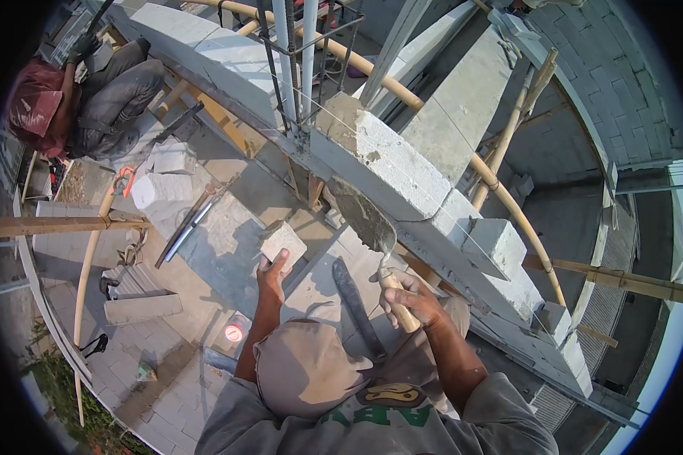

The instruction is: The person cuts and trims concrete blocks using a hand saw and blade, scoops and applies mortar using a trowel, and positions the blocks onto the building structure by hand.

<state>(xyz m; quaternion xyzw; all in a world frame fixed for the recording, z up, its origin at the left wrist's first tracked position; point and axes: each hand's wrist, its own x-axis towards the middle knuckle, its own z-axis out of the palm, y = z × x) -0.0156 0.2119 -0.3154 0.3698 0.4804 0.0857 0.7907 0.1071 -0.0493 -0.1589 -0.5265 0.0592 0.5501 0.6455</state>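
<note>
My left hand [272, 279] is closed around a small cut piece of white block [283, 243], held up over the floor. My right hand [417, 299] grips the wooden handle of a trowel [397, 294]. Grey mortar [359, 214] covers the trowel's blade, which points up and left beside the block wall [391, 163]. More mortar [337, 121] sits on the wall's end near the steel bars. Between my hands, a dark saw-like blade [350, 303] lies on the floor by my knee.
A co-worker [106, 106] crouches at the upper left. Loose white blocks [163, 189], metal bars [190, 227] and a cup with a pink top [234, 332] lie to the left. Bamboo poles [508, 201] cross beyond the wall. Upright rebar [288, 61] stands ahead.
</note>
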